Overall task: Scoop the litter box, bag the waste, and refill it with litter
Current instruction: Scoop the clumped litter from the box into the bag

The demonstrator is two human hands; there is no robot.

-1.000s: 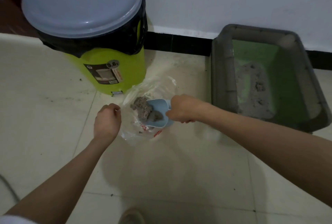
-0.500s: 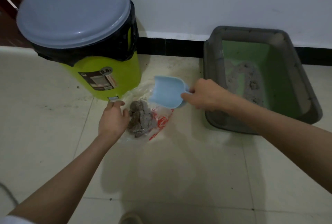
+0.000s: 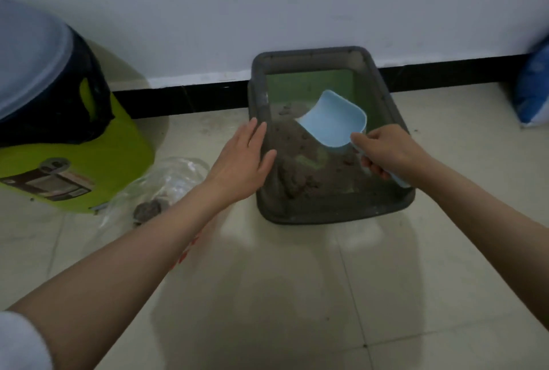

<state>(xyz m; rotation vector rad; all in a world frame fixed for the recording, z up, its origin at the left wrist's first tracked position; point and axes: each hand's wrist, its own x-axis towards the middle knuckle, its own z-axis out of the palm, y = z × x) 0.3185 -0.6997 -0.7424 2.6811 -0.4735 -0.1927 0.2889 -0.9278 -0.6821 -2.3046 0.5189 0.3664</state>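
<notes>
scoop back in the box, mid-frame

right hand wrapped round the handle of the blue scoop, bowl sitting over the grey litter inside the litter box by the wall. left hand flat, fingers straight, at the box's left rim, holding nothing. clear bag with clumped waste lying on the floor lower left, just beside the green bin.
</notes>
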